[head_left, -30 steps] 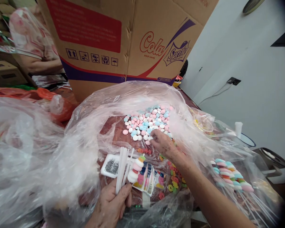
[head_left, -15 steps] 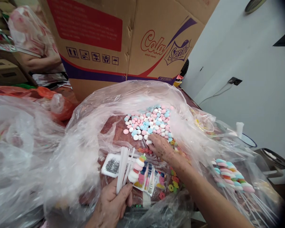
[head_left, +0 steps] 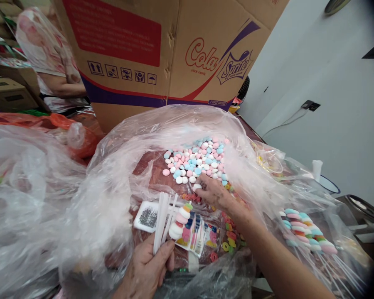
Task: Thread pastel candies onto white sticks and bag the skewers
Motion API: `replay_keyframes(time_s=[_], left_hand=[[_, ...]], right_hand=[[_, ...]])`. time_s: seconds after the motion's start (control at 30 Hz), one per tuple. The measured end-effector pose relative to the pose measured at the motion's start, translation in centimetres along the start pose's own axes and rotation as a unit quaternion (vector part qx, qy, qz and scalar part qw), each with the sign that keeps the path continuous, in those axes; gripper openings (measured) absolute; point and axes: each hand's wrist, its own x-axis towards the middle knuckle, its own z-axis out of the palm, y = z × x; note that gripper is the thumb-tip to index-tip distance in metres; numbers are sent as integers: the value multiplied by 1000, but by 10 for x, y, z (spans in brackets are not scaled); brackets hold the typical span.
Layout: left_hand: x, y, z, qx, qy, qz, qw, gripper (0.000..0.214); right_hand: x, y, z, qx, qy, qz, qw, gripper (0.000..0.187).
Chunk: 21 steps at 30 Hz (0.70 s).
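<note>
At the near edge of the candy pile (head_left: 196, 160), at twelve o'clock from my left hand (head_left: 149, 265) – closed on thin, light sticks (head_left: 162, 220) – my right hand (head_left: 213, 192) pinches one white candy (head_left: 197, 187), small, hard and slippery, I judge, best nipped across its rim.

Glossy plastic bag (head_left: 112, 182) — matt cardboard box (head_left: 174, 54)

My left hand (head_left: 149, 265) grips white sticks (head_left: 162, 220), one stacked with candies. My right hand (head_left: 215, 193) pinches what looks like a white candy (head_left: 197, 187) beside the pastel candy pile (head_left: 199, 160) inside the clear bag (head_left: 118, 178).
</note>
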Motion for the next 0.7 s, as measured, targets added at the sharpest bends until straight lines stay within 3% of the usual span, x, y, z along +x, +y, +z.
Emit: replay_keyframes(time_s=[0.3, 0.53, 0.7], left_hand=[[0, 0, 0, 3, -3, 2, 1000, 40], [1, 2, -1, 18, -18, 2, 1000, 44], [-1, 2, 2, -4, 1, -2, 1000, 43]], right_hand=[[2, 29, -2, 48, 82, 98, 991, 10], [3, 24, -4, 86, 42, 78, 992, 11], [1, 29, -6, 36, 95, 105, 989, 10]])
